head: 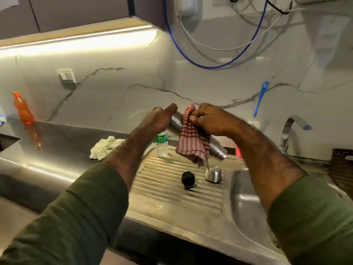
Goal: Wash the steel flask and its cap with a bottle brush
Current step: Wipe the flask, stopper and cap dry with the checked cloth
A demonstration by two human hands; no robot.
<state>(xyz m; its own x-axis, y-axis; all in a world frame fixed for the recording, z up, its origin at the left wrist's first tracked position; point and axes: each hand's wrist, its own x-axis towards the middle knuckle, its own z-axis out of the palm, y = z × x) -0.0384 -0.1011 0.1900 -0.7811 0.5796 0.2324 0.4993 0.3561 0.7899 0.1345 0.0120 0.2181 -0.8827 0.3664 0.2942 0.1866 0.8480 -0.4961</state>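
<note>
Left hand (159, 119) grips the tilted steel flask (215, 145); right hand (208, 119) pinches a checked cloth (191, 142) against it. Below the flask, 2 caps (188, 178) stand on the draining board (172, 199)

You can't read any text here. The small plastic bottle (161, 144) just below your left hand's fingers (170, 109) carries a green label, but its printing is too blurred to make out.

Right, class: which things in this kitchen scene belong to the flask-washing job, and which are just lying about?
Part of the job:
steel flask
checked cloth
steel cup cap
black stopper
left hand
right hand

Lying about:
orange bottle
clear plastic bottle
crumpled pale cloth
blue tool on the wall
</note>
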